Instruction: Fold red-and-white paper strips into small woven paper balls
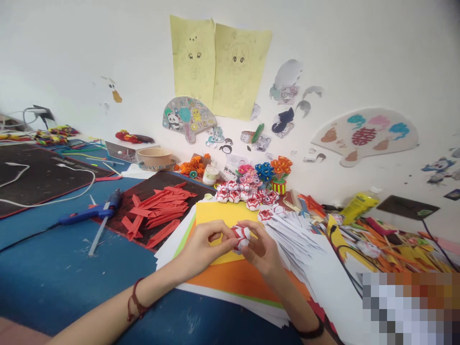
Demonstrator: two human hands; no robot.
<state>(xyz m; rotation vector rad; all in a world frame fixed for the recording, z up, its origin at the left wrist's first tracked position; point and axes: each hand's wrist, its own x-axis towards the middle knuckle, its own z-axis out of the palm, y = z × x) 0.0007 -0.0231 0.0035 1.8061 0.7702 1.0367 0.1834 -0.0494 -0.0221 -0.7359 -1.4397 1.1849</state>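
Observation:
A small red and white folded paper flower [241, 238] is held between both hands above a stack of coloured paper. My left hand [206, 242] pinches its left side with thumb and fingertips. On the other side, my right hand [261, 248] has its fingers curled round the flower. Beneath them lies the yellow sheet [212, 214], with an orange sheet [230, 280] nearer to me. Several finished-looking flowers of the same kind [252, 203] sit in a cluster just beyond. White folded paper strips [298, 239] fan out right of my right hand.
Red folded strips [163, 211] lie piled on a dark mat at left. A blue glue gun [89, 213] with its cord rests beside them. A tan bowl [155, 157] and a white bottle [210, 173] stand near the wall. A yellow-green bottle [361, 206] leans among paper scraps at right.

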